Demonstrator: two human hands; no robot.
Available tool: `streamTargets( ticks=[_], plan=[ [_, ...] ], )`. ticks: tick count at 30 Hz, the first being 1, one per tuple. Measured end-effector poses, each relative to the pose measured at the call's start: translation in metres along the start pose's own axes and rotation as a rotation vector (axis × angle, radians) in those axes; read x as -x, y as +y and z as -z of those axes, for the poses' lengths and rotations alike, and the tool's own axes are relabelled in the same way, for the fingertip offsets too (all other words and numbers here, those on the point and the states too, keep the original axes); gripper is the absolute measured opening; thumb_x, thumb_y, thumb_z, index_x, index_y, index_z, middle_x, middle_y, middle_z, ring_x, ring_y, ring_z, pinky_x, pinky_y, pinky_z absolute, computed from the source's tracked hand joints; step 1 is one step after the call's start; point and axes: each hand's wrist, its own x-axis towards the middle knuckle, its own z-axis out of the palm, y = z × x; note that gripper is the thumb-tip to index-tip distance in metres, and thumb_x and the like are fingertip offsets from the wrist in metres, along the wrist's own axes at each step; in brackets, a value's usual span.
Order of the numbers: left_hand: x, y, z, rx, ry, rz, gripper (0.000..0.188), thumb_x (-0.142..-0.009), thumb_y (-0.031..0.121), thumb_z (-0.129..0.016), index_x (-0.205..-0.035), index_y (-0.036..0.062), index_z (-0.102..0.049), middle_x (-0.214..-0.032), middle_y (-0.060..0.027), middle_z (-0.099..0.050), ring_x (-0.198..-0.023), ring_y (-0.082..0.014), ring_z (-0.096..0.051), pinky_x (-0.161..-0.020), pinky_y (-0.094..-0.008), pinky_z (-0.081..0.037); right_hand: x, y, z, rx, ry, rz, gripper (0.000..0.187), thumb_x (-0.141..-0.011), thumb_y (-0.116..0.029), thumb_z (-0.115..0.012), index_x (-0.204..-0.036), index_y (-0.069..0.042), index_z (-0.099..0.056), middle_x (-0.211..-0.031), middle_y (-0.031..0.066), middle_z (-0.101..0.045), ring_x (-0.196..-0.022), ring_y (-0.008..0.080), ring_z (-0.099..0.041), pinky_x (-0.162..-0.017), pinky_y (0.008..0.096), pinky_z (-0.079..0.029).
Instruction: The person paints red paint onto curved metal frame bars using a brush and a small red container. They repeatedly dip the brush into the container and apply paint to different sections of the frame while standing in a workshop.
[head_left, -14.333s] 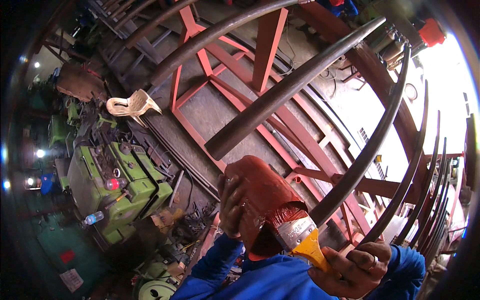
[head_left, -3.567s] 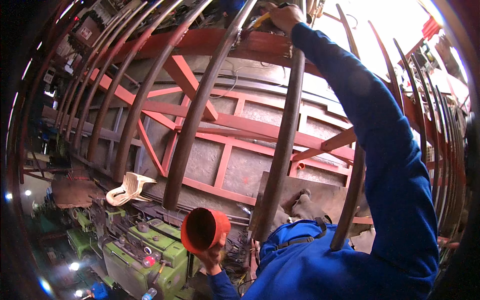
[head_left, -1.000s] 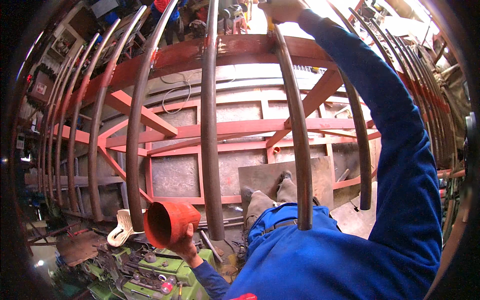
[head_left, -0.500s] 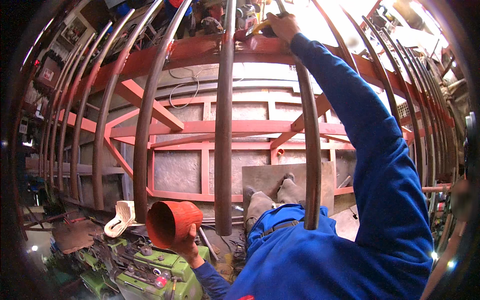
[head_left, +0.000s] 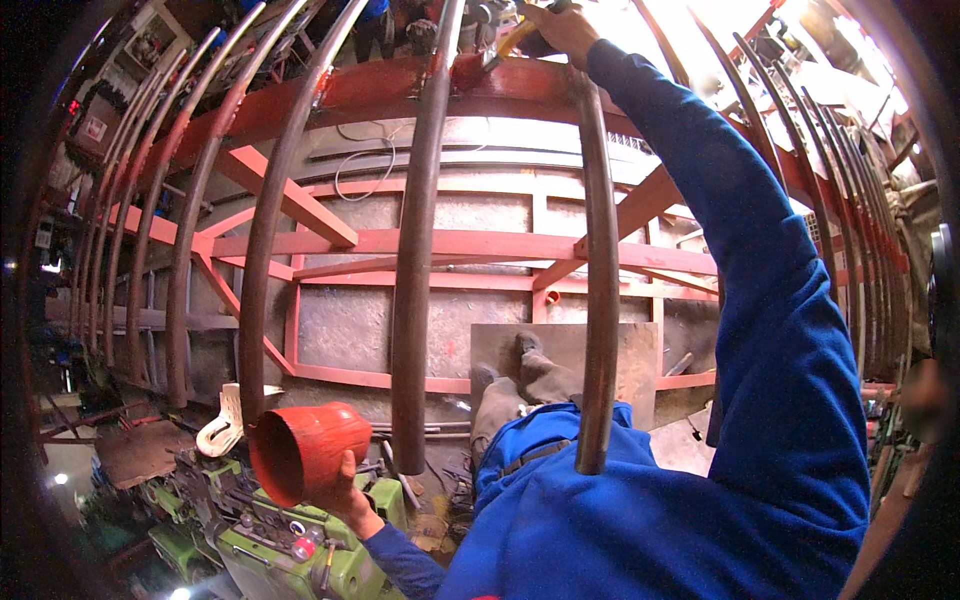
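Note:
Low on the left, my left hand grips a red paint pot by its side, its open mouth turned to the left. My right arm reaches far forward past the dark metal tubes. At its end my right hand is closed on a paintbrush with a yellow handle. The brush's tip is at the red beam, just right of a dark tube. Another tube runs below my right hand toward my chest. What the pot holds is hidden from view.
Rows of tubes stick out toward me on both sides of the beam. Below lies a red-pink frame on the floor, with a loose cable. A green machine stands under the pot, beside a white clamp-like piece.
The tubes, beam and pot have all shifted left in the picture as my view moved. My right hand and the brush sit slightly higher in the picture, still at the beam.

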Motion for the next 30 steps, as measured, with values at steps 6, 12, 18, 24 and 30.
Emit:
streamTargets(
  ticks=[6,12,18,24,30],
  plan=[
    [0.016,0.017,0.005,0.092,0.125,-0.072,0.081,-0.064,0.02,-0.079,-0.132,0.0,-0.039,-0.128,-0.0152,-0.048,-0.112,-0.0297,-0.051,-0.099,-0.0446,-0.039,0.014,-0.008,0.015,0.075,-0.095,0.117,0.037,-0.085,-0.028,-0.057,-0.087,0.009,-0.061,-0.08,0.0192,-0.067,-0.068,0.0252,-0.068,-0.062,0.033,-0.057],
    [0.031,0.022,0.018,0.177,0.182,0.002,0.08,-0.064,0.02,-0.078,-0.13,0.0,-0.038,-0.125,-0.015,-0.049,-0.108,-0.0294,-0.053,-0.094,-0.044,-0.045,0.036,-0.018,0.047,0.166,-0.192,0.26,0.033,-0.084,-0.026,-0.057,-0.085,0.007,-0.062,-0.079,0.0187,-0.066,-0.069,0.0261,-0.068,-0.063,0.0346,-0.056],
    [0.05,0.045,0.027,0.156,0.23,0.0,0.08,-0.068,0.019,-0.076,-0.133,0.0008,-0.034,-0.127,-0.0158,-0.046,-0.108,-0.031,-0.052,-0.092,-0.0464,-0.046,0.05,-0.015,0.05,0.207,-0.254,0.461,0.03,-0.082,-0.024,-0.057,-0.082,0.006,-0.063,-0.078,0.0182,-0.066,-0.069,0.027,-0.067,-0.064,0.0362,-0.055],
    [0.052,0.048,0.038,0.23,0.207,0.17,0.082,-0.069,0.02,-0.076,-0.134,-0.0003,-0.032,-0.128,-0.0174,-0.045,-0.11,-0.0323,-0.052,-0.091,-0.0465,-0.048,0.061,-0.012,0.058,0.267,-0.264,0.592,0.027,-0.08,-0.022,-0.057,-0.08,0.004,-0.064,-0.077,0.0177,-0.066,-0.069,0.0278,-0.067,-0.064,0.0377,-0.054],
    [0.045,0.053,0.044,0.139,0.179,0.102,0.064,-0.08,0.025,-0.067,-0.132,-0.0006,-0.04,-0.13,-0.0145,-0.048,-0.113,-0.026,-0.051,-0.099,-0.0404,-0.039,0.067,-0.003,0.059,0.314,-0.258,0.638,0.024,-0.079,-0.021,-0.057,-0.078,0.002,-0.065,-0.076,0.0172,-0.066,-0.069,0.0287,-0.066,-0.065,0.0393,-0.053]
  ],
)
